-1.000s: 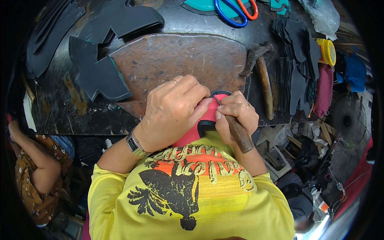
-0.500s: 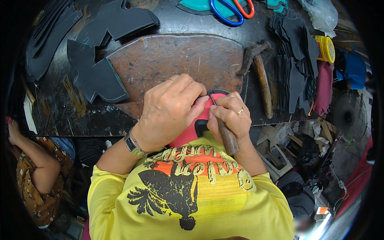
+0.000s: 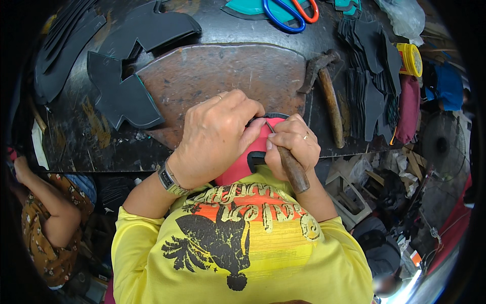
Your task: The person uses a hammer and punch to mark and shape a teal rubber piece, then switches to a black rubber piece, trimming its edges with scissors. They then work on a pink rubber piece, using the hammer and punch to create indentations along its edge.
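Observation:
A pink-red piece with black edging (image 3: 234, 172) is held close to my chest at the table's front edge. My left hand (image 3: 215, 134) pinches its far black rim between thumb and fingers. My right hand (image 3: 296, 144) is closed round an awl-like tool (image 3: 293, 169) with a wooden handle and thin metal shaft. The shaft meets the piece near its far black edge, close to my left thumb. My fingers hide the tip. Beyond both hands lies a worn brown board (image 3: 223, 71).
A wooden-handled hammer (image 3: 330, 104) rests right of the board. Stacked black cut pieces (image 3: 367, 91) lie farther right, more black pieces (image 3: 124, 93) at left. Blue-and-red-handled scissors (image 3: 288, 15) are at the back. A co-worker's arm (image 3: 53, 205) shows at far left.
The awl's handle end has swung slightly right and away from me. My left hand stays at the black rim, with its fingers shifted slightly.

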Tool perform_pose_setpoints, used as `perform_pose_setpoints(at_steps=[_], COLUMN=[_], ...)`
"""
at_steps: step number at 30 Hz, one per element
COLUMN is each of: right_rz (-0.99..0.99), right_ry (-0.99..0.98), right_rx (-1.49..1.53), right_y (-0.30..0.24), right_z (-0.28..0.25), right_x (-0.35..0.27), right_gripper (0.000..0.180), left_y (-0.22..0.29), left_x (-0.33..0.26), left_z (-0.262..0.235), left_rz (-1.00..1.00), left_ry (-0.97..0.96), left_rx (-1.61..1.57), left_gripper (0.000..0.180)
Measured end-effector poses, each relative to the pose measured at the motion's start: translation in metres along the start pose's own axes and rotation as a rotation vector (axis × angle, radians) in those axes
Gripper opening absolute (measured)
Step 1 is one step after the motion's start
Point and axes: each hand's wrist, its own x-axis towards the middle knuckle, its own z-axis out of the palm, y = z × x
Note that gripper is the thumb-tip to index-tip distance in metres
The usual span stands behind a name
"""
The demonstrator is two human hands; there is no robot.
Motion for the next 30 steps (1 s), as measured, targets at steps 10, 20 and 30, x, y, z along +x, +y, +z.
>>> perform_pose_setpoints(at_steps=[10, 20, 30], right_rz=[0.025, 0.019, 0.097], right_ry=[0.041, 0.110, 0.145], right_rx=[-0.075, -0.064, 0.149], right_y=[-0.0030, -0.0026, -0.0015], right_z=[0.0026, 0.0078, 0.0000], right_x=[-0.0011, 0.0011, 0.0014], right_gripper=[0.023, 0.021, 0.022], left_y=[-0.0065, -0.0076, -0.0070], left_x=[-0.0016, -0.0031, -0.0037], left_z=[0.0029, 0.0054, 0.0038], left_rz=[0.062, 0.095, 0.128], left_ry=[0.023, 0.033, 0.009], left_rx=[-0.017, -0.003, 0.032], left_gripper=[0.010, 0.015, 0.017])
